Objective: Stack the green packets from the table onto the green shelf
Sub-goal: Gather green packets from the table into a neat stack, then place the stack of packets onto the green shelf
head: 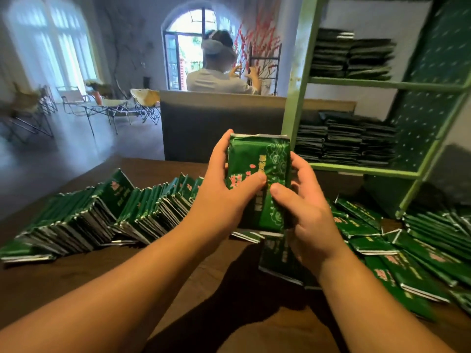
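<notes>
I see both hands clamped on one bundle of green packets (pixel 257 179), held upright above the table (pixel 63 284): the left hand (pixel 224 184) wraps its left side with the thumb across the front, the right hand (pixel 303 197) grips the right side. The table's far edge runs behind the bundle, with a grey partition (pixel 219 123) beyond it and open floor to the left. The green shelf (pixel 382 82) stands at the right, its corner post meeting the tabletop. Two shelf levels show, each holding dark packet stacks (pixel 349 141). On the table, a slumped row of packets (pixel 84 220) lies left and a loose pile (pixel 413 248) right; I cannot count them.
</notes>
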`<state>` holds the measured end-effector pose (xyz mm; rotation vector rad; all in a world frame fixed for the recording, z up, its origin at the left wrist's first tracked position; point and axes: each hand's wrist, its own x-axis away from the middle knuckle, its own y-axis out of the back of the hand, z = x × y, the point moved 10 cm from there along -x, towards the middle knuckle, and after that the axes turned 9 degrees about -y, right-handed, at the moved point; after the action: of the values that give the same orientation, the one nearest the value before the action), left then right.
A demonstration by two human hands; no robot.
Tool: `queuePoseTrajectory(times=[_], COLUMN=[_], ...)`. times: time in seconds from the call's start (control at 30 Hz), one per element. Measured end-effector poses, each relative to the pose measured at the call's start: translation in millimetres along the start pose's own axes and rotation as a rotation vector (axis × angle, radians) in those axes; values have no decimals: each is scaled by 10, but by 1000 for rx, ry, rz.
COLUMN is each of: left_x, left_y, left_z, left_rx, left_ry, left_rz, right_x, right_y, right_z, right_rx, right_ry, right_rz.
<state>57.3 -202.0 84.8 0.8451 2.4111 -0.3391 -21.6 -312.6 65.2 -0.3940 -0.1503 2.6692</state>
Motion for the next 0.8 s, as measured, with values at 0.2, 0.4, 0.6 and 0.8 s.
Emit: queuePoseTrajectory(times=[0.2,0.4,0.6,0.8], left_x=[-164,-373,-674,-850], left_y=[-408,-895,-1285,-1779], left_z=[-375,-770,-891,-965], left_rx=[18,38,182,193], left_ry=[31,74,264,590], left_rz=[49,100,2,160], right_x=[114,369,896,806], right_y=[269,608,504,616], right_z=[561,1240,1948,2016], right_rx=[46,160,808,1389], right_ry=[50,212,669,893], right_rz=[-94,-288,-302,-430])
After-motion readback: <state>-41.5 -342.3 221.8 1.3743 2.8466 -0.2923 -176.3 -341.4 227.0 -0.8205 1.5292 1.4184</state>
